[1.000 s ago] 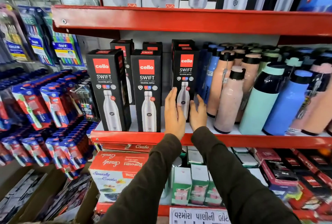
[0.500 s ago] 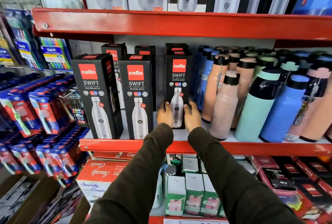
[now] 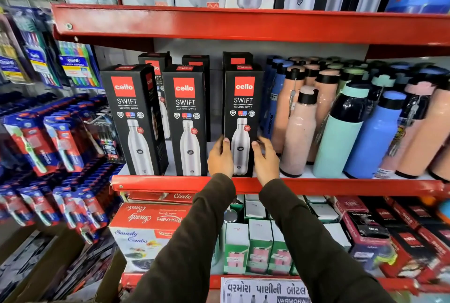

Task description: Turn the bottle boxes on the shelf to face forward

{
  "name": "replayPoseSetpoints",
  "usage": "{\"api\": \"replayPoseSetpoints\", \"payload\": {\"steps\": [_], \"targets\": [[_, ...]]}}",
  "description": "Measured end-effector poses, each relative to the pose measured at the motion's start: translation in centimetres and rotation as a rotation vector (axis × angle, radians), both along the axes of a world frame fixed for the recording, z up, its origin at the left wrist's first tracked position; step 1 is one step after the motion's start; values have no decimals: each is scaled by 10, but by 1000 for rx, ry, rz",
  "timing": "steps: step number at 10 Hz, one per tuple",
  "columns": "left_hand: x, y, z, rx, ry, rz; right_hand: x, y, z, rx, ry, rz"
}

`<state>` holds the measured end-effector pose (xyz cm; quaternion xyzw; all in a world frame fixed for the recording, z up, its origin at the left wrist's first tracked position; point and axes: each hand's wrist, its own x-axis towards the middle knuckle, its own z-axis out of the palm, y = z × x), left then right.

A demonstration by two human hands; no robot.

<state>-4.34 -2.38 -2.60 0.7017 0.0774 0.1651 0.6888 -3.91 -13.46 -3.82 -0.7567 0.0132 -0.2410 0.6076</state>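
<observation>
three black cello bottle boxes stand in the front row along the front edge of the red shelf [image 3: 341, 186]. the left box [image 3: 132, 120] is turned slightly, so its right side panel shows; judge it not yet squared. the middle box [image 3: 186, 120] faces forward. the right box [image 3: 242, 117] also faces forward, set at the front edge just beside the loose bottles [image 3: 336, 120].

your left hand [image 3: 220, 156] presses the lower left edge of the right box, thumb on the front face. your right hand [image 3: 265, 159] is at its lower right edge, thumb on the front. both hands clamp the right box from its two sides, low down, which likely gives control of its rotation without tipping it.

more boxes [image 3: 194, 61] stand behind the front row; their faces are mostly hidden. your fingers behind the right box cannot be seen. motion blur obscures the right hand's fingertips.
</observation>
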Motion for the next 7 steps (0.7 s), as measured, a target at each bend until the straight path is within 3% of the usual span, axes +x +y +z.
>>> {"api": "replayPoseSetpoints", "payload": {"steps": [6,7], "targets": [[-27,10,3,88,-36,-65,-35,2,-3,-66,6,60],[-31,11,1,65,-47,-110,-43,3,2,-2,12,85]]}}
